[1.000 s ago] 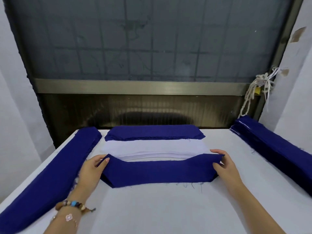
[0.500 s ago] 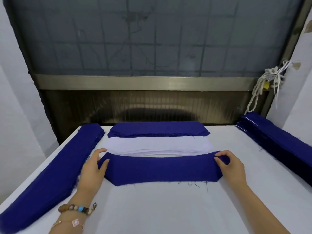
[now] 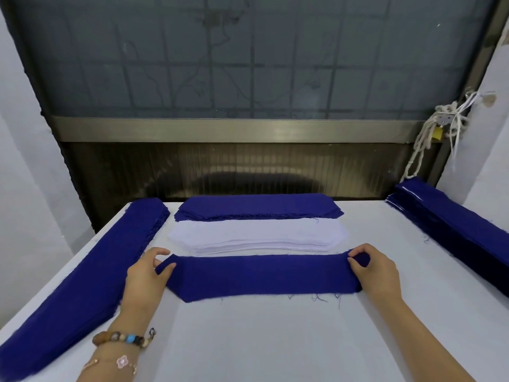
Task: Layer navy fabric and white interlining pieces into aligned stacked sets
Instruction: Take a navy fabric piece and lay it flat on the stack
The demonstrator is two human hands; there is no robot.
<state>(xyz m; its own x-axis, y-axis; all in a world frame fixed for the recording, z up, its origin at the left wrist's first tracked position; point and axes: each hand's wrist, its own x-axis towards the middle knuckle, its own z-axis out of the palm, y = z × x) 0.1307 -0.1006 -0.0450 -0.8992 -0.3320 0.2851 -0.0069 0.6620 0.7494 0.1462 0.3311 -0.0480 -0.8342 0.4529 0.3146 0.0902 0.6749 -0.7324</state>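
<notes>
soft, even, cool light; the white surface (image 3: 261, 340) is bright with barely any shadow. a sheen on the metal rail (image 3: 220, 130). straight edges bow outward near the borders.

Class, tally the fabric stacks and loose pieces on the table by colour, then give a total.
Navy stacks: 3 (left stack, far stack, right stack)
Loose navy piece: 1
White interlining stack: 1
Total: 5

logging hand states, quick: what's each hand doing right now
left hand: pinching the left end of the navy strip
right hand: gripping the right end of the same strip
</notes>
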